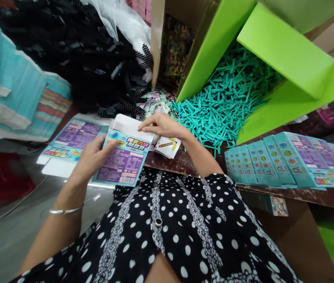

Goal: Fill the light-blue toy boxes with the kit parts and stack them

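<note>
Centrally: one box (125, 161), teal and purple, printed, its white flap (127, 125) raised at the far end; held over the near edge of the desk (184, 163), in front of the wearer.

Left hand (94, 155): closed on the left side of the box, thumb across the printed face; bracelet (65, 211), silver, at the wrist.

Right hand (161, 125): fingers narrow and bent, tips at the white flap; whether they pinch it, cannot tell.

Flat boxes (76, 135): same print, just left of the held box, partly behind the left hand.

Cards (168, 146): white, showing a pixelated pickaxe, on the desk below the right wrist.

Packets (157, 103): small, pink and pale green, heaped beyond the right hand.

Sticks (214, 114): teal, a large heap, spilling from a green bin (290, 55).

Box row (275, 161): teal, side by side on the desk, at right.

Straps (90, 63): black, piled far left of centre.

Teal stack (22, 82): layered, left edge, beside the straps.
</note>
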A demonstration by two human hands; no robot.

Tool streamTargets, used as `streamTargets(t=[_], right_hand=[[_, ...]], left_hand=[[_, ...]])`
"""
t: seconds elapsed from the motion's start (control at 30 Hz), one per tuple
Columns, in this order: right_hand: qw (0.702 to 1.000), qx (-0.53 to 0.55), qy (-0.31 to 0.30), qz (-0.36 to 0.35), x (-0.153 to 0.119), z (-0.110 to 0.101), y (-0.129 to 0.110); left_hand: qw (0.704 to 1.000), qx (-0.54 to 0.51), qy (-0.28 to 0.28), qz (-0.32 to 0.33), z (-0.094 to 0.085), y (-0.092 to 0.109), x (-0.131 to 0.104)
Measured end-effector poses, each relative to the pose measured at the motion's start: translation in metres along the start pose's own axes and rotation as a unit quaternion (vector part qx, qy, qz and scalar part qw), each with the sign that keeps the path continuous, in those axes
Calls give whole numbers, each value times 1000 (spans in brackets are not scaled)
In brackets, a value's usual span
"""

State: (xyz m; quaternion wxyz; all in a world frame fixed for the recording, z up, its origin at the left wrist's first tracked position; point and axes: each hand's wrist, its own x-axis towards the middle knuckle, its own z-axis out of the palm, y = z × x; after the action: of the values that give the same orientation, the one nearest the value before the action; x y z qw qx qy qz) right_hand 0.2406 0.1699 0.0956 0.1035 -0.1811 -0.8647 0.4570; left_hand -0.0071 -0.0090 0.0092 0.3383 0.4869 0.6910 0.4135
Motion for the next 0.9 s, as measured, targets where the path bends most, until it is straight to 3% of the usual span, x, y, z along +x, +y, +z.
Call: streamTargets(t=[0.1, 0.17, 0.23, 0.33, 0.47, 0.6, 0.7, 0.9], right_hand=[[991, -47, 120, 46, -1, -24, 11], [968, -128, 183, 112, 4, -44, 25], [921, -254, 213, 203, 14, -60, 44], [856, -374, 205, 293, 39, -77, 71], [813, -437, 248, 294, 84, -101, 93], [754, -508, 301, 288, 127, -140, 103], [739, -496, 310, 333, 153, -168, 111], [744, -410, 378, 368, 189, -210, 131]], left_hand=[[998, 53, -24, 3, -4, -2, 1], [996, 79, -37, -12, -6, -5, 1], [995, 83, -57, -26, -7, -5, 1], [993, 63, -88, -47, -5, -4, 2], [993, 50, -93, -59, -3, -2, 5], [994, 43, -83, -55, -5, -5, 7], [993, 43, -91, -58, -6, -10, 9], [991, 41, -114, -57, -3, -20, 16]])
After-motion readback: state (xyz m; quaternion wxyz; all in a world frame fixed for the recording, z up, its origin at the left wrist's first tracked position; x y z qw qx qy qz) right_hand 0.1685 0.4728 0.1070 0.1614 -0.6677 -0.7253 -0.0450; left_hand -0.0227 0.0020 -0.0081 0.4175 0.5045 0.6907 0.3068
